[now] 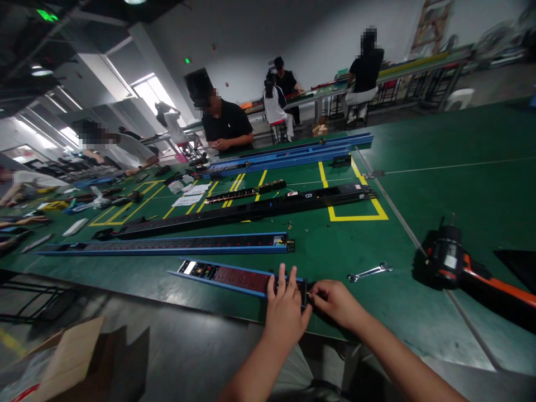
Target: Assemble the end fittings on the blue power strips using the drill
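Observation:
A short power strip with blue side rails and dark red socket faces lies near the front edge of the green table. My left hand rests over its right end, fingers spread and pressing on top, thumb at the near side. At the strip's end cap, my right hand is closed in a pinch. A tiny brass-coloured bit shows by its fingertips, too small to name. Right of the hands lies a double-ended wrench. Farther right rests a black and orange cordless power tool.
Behind the short strip lie a longer blue-railed strip and a long black strip. Blue rails stretch across the far side, where a co-worker sits. Yellow tape marks the green table. An open cardboard box stands below left.

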A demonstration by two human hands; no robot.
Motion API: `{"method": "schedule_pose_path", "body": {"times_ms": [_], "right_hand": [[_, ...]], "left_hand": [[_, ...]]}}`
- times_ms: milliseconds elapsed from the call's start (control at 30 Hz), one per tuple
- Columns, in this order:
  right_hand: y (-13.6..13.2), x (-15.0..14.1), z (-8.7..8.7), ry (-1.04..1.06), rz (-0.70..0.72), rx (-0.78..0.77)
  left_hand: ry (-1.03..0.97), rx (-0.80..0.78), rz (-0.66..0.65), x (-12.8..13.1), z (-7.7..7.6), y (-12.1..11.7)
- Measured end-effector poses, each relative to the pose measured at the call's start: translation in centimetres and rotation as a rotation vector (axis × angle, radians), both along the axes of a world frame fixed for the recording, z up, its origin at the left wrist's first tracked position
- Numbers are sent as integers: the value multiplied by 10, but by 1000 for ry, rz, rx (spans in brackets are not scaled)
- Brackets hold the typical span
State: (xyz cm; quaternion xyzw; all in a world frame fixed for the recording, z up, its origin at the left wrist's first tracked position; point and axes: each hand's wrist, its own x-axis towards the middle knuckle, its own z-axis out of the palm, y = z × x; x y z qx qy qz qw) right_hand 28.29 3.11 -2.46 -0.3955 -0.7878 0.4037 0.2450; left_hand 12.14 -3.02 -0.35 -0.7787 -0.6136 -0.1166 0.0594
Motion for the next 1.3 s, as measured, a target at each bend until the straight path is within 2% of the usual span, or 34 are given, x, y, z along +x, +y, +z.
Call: {"method": "schedule_pose_path", "body": {"times_ms": [367,833,1300], "right_hand": [[-2,-4,-1,15,-21,-81],[-6,-2,4,32,-51,-48],[-8,-2,8,31,-54,-25]], "left_hand": [[-29,-52,-54,-4,6,4],[-83,-52,-94,-7,1,7],[-134,1,-78,-4,-2,5]]}}
